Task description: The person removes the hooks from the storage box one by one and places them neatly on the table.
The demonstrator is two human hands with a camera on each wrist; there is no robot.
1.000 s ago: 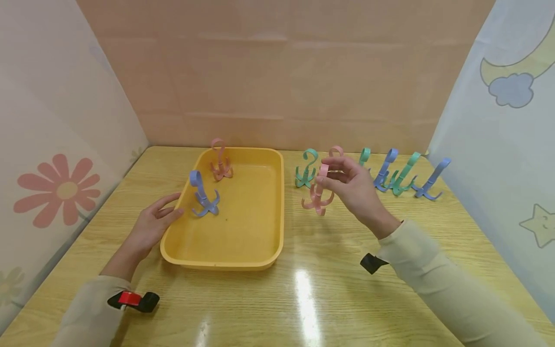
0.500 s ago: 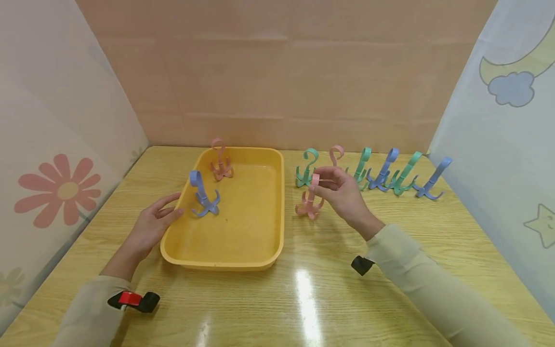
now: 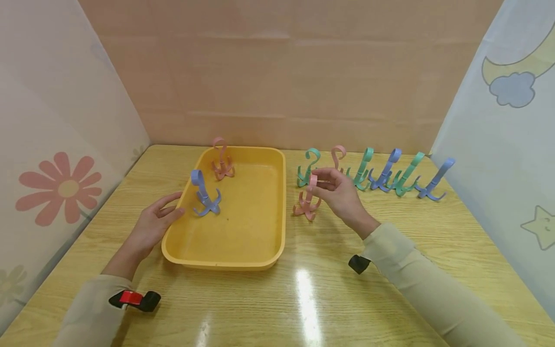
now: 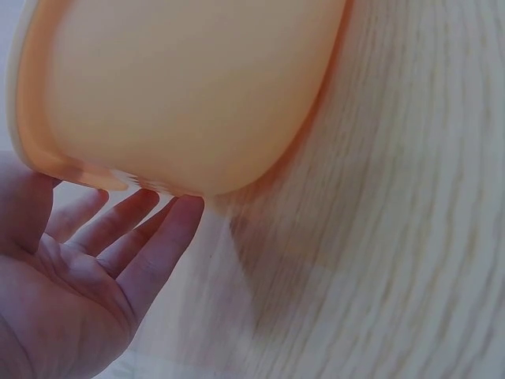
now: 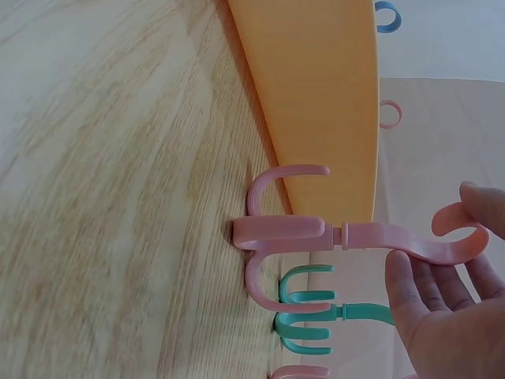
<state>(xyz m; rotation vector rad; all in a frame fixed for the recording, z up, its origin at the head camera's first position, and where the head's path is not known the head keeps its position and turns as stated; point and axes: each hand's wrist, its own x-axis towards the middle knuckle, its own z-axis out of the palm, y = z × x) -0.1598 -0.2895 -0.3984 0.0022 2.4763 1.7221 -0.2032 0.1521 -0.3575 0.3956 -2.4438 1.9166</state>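
My right hand (image 3: 342,195) pinches a pink octopus-style hook hanger (image 5: 288,233) by its curved top. Its several prongs point up, and its base is right at the table in the right wrist view. The hanger stands just right of the yellow tray (image 3: 217,264). My left hand (image 3: 151,224) holds the tray's left side, thumb over the rim and fingertips against the outer wall (image 4: 197,118). Inside the tray are a blue hook hanger (image 3: 209,204) and another pink one (image 3: 223,168), both along its left part. A green hanger (image 5: 312,316) stands just behind the held one.
A row of hangers stands along the back right of the wooden table (image 3: 243,308): a pink one (image 3: 338,154), a green one (image 3: 362,173), a blue one (image 3: 383,176), another green one (image 3: 406,178) and a blue one (image 3: 433,183). Paper-covered walls enclose the back and sides.
My right hand has moved left and slightly down with the pink hook hanger, bringing it closer to the tray. The left hand and the tray have stayed in place.
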